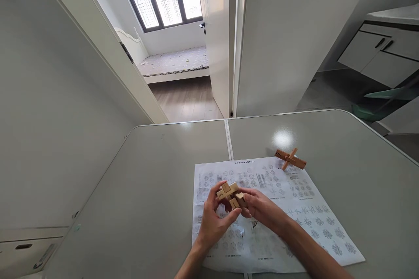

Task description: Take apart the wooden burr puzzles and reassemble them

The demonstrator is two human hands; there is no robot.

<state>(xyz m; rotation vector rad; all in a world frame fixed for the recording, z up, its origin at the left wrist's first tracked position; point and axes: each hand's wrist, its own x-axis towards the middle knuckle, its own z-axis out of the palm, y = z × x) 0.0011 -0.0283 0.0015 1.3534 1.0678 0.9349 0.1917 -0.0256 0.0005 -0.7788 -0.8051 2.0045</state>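
Note:
Between my two hands, above a printed sheet, is a wooden burr puzzle (228,190) of interlocking light-brown pieces with dark marks on some faces. My left hand (212,217) grips it from the left, fingers behind and thumb at its lower edge. On the right side, my right hand (258,205) pinches a block of the same puzzle between thumb and fingers. The large white instruction sheet (271,244) lies under both hands, covered with small diagrams. Some of the puzzle's far side is hidden by my fingers.
Two crossed darker wooden pieces (291,158) rest at the sheet's upper right corner. The grey-green table (147,209) has a pale seam (228,139) down its middle. Beyond its far edge stand an open door (218,39) and a bed (176,61).

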